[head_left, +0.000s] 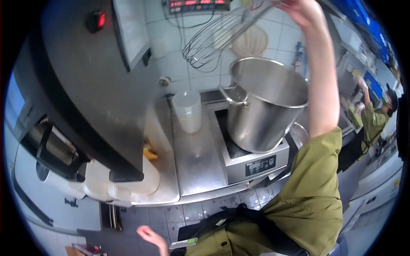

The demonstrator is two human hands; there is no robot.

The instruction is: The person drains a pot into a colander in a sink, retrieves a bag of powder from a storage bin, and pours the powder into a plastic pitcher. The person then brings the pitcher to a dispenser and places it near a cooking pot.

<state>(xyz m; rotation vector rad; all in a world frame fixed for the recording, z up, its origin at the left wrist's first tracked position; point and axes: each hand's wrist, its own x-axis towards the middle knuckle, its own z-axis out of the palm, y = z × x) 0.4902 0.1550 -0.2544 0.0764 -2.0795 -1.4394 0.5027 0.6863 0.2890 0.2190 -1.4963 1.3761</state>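
My right hand is raised at the top of the view, closed around the handle end of a large wire whisk. The whisk's loops point down and left, in front of the tiled wall. Below it, a tall steel stockpot with a side handle stands on an induction cooker; its visible inner wall is bare metal, and its bottom is hidden. My left hand hangs low by my side, away from the counter, its fingers loosely curled with nothing visible in them.
Left of the cooker, a translucent plastic jug stands on the steel counter. A large steel machine fills the left side. A red-lit display hangs on the wall. At right, a co-worker stands by another counter.
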